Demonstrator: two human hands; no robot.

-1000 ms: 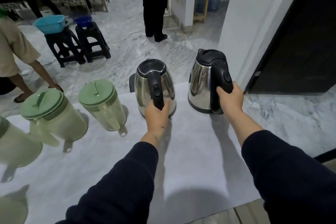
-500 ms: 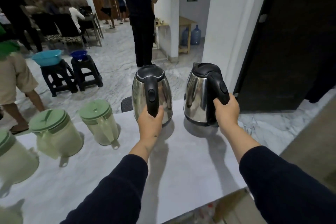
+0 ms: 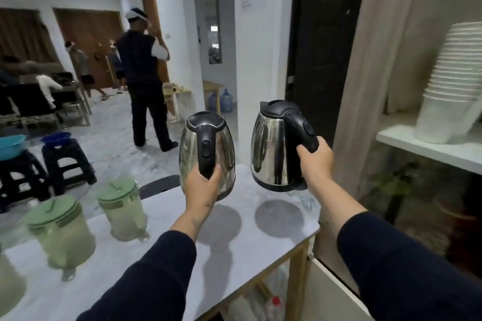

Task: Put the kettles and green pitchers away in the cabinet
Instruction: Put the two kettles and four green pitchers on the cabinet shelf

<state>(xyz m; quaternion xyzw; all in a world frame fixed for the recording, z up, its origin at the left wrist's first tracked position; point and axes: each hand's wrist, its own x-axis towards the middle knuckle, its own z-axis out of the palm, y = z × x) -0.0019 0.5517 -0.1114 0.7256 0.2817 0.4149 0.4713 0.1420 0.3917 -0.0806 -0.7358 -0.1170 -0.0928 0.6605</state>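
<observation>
Two steel kettles with black lids and handles hang above the grey table (image 3: 161, 250). My left hand (image 3: 202, 186) grips the handle of the left kettle (image 3: 224, 148). My right hand (image 3: 315, 161) grips the handle of the right kettle (image 3: 271, 148), which sits a little higher and tilts slightly. Both cast round shadows on the tabletop. Two green-lidded pitchers (image 3: 122, 210) (image 3: 61, 232) stand on the table's left part, and a third is cut off at the left edge. The cabinet (image 3: 427, 148) stands open on the right with a white shelf.
A tall stack of white bowls (image 3: 453, 86) fills the cabinet shelf. A person in dark clothes (image 3: 146, 81) stands beyond the table. Black stools (image 3: 67, 161) with blue basins are at the left. A dark doorway (image 3: 323, 47) lies behind the kettles.
Both kettles have risen off the table, with my hands still on their handles. My view has lifted and turned right, bringing the cabinet shelf and bowls into sight.
</observation>
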